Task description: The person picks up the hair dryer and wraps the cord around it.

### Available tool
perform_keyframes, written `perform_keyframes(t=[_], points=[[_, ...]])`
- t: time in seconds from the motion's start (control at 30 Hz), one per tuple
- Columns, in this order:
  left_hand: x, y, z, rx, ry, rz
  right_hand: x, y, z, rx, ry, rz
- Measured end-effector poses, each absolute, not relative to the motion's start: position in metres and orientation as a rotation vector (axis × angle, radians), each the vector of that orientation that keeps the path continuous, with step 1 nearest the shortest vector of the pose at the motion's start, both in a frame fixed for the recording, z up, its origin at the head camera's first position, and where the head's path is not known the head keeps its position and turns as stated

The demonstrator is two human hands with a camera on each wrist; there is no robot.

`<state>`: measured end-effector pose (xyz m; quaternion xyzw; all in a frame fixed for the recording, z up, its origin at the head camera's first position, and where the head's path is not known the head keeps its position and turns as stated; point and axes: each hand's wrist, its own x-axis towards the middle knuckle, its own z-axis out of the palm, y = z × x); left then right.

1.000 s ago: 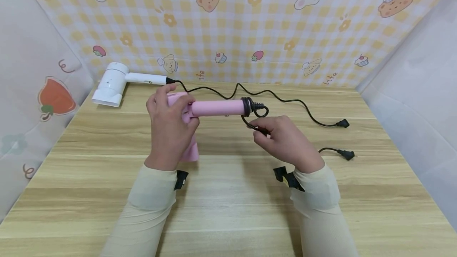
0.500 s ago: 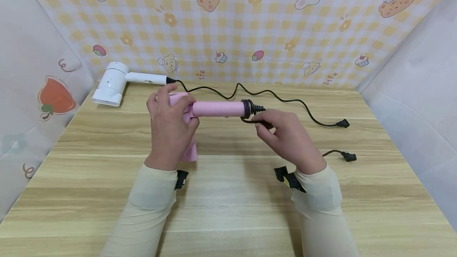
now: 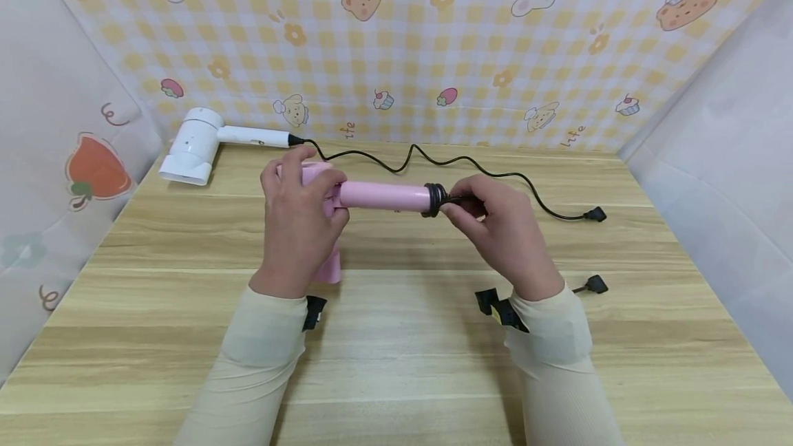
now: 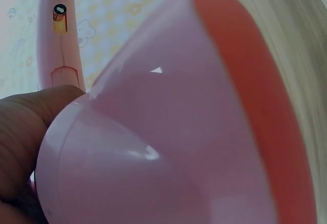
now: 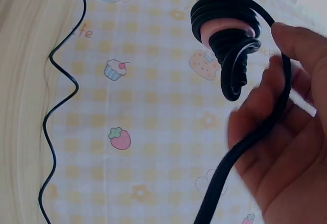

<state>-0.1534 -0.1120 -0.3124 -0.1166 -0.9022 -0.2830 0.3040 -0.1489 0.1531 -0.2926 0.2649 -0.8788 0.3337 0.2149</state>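
A pink hair dryer [image 3: 384, 196] is held above the table, its handle pointing right. My left hand [image 3: 294, 226] grips it at the head, with fingers over the top and thumb below. The dryer's wide nozzle [image 4: 153, 132] fills much of the left wrist view. Several turns of black power cord [image 5: 225, 9] wrap the handle's end. My right hand [image 3: 504, 232] holds the free cord between thumb and fingers, right by that end. From beneath the right sleeve the cord's plug [image 3: 596, 284] sticks out onto the table.
A white hair dryer [image 3: 195, 146] lies at the back left of the wooden table [image 3: 396, 363]. Its wavy black cord [image 3: 461, 159] runs along the back to a plug [image 3: 596, 214] on the right. A checked cloth [image 3: 403, 47] covers the wall behind.
My right hand has risen and come closer to the handle's end with the cord. The pink dryer's plug has slid nearer to me. My left hand has barely shifted.
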Motion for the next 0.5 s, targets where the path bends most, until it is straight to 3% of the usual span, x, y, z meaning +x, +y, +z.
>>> perform_keyframes(t=[0.2, 0.5], points=[[-0.1521, -0.1125, -0.3094, -0.368, -2.376, -0.706, -0.1491, 0.155, -0.2904, 0.592, -2.48, 0.97], [-0.1515, -0.1132, -0.307, -0.438, -2.347, -0.665, -0.1499, 0.1561, -0.2909, 0.655, -2.415, 0.922]])
